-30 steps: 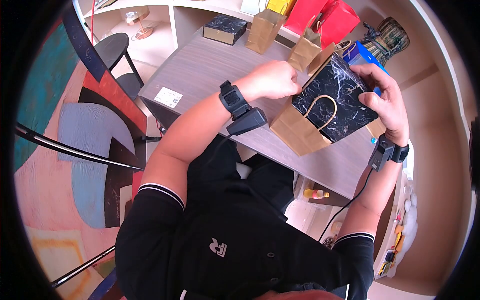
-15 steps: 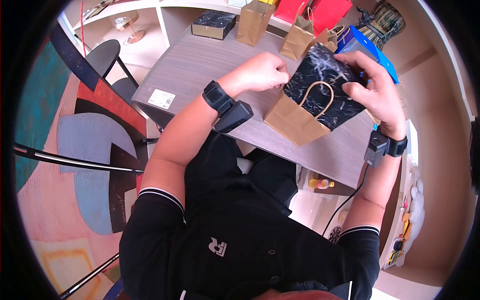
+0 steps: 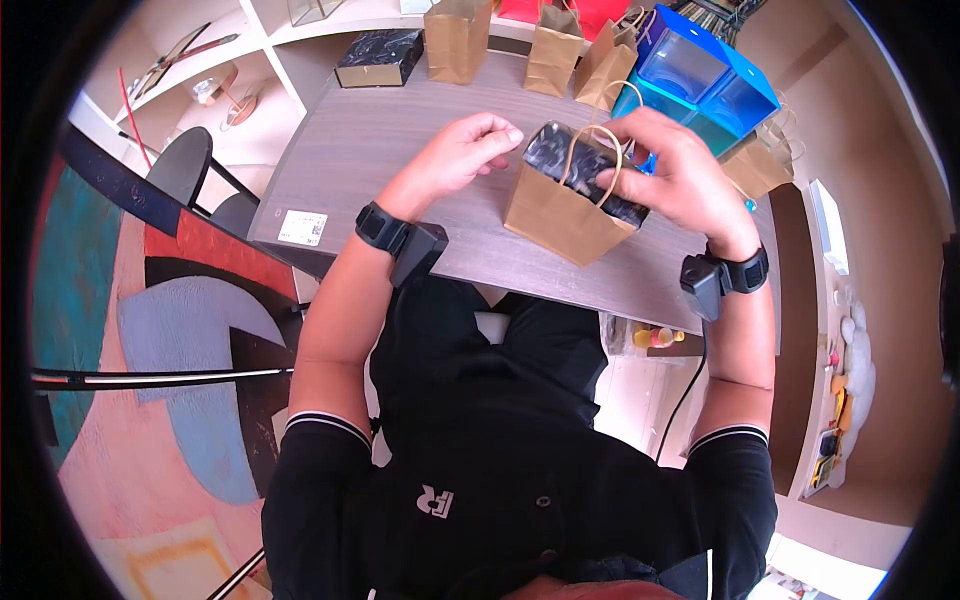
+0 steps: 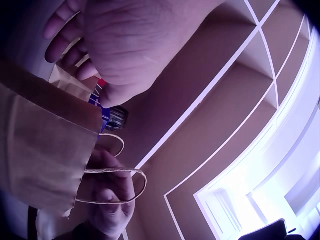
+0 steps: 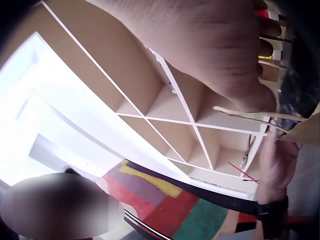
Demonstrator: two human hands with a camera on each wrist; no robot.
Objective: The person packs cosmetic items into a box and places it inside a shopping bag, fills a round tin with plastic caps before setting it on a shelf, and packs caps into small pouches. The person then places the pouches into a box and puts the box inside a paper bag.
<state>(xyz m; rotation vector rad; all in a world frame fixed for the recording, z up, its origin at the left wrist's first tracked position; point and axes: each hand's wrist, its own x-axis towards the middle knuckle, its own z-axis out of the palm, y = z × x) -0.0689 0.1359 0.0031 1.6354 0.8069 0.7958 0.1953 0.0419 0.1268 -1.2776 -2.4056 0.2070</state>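
Note:
A brown paper bag (image 3: 565, 218) stands upright near the table's front edge. Most of a black marbled box (image 3: 553, 150) is down inside it, with the top showing between the two twisted handles. The right hand (image 3: 680, 175) holds the box's top at its right end, thumb on the near side and fingers partly hidden behind a handle. Left of the bag, the left hand (image 3: 455, 165) hangs with loosely bent fingers, apart from it and holding nothing. The left wrist view shows the bag's side (image 4: 45, 140) close by; in the right wrist view the box (image 5: 299, 80) is at the right edge.
At the table's back stand another marbled box (image 3: 380, 60) and several brown bags (image 3: 457, 42). Blue translucent boxes (image 3: 700, 75) are at the back right, beside another brown bag (image 3: 760, 165). A white label (image 3: 302, 227) lies at the table's left.
The right hand has lowered the marbled box deep into the bag. The left hand has moved left, away from the bag, and its fingers have loosened. The head view has shifted.

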